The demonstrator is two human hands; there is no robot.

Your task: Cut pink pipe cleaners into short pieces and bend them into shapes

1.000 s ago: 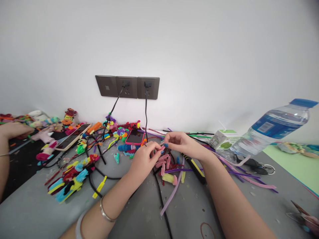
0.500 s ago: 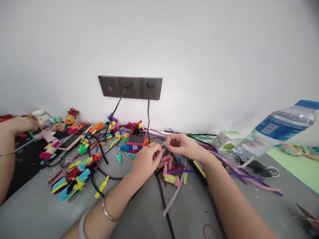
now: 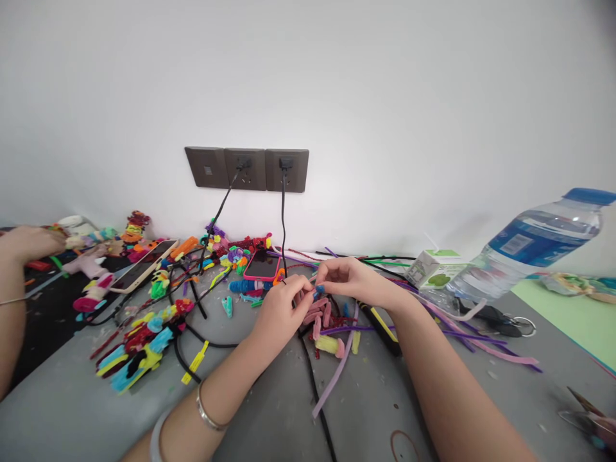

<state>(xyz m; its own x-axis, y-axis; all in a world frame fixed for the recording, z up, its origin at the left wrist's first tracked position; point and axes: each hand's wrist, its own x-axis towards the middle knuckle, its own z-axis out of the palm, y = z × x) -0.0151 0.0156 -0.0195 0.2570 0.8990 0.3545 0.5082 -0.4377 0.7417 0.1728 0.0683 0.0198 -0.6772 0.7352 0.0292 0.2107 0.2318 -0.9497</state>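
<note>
My left hand [image 3: 291, 301] and my right hand [image 3: 344, 279] meet fingertip to fingertip above the middle of the table. Both are closed in a pinch on a thin pink pipe cleaner [image 3: 313, 280], mostly covered by the fingers. Just under them lies a bundle of short folded pink fuzzy pieces [image 3: 315, 316]. A yellow fuzzy piece with a pink end [image 3: 330, 346] rests in front of it. Beside these, a lilac pipe cleaner strip [image 3: 337, 375] crosses a purple one.
Colourful fuzzy figures [image 3: 139, 350] and a pink-cased phone [image 3: 262, 265] lie left. Black cables [image 3: 315, 385] run to wall sockets [image 3: 245, 170]. Rightward are a yellow-black tool [image 3: 380, 327], drink carton [image 3: 436, 269], tilted water bottle [image 3: 529, 247], keys and scissors. Another person's arm [image 3: 12, 289] reaches in far left.
The view has shifted slightly, so everything sits a little further left. My fingertips have moved a little and remain pinched together. The other person's hand has drawn slightly left.
</note>
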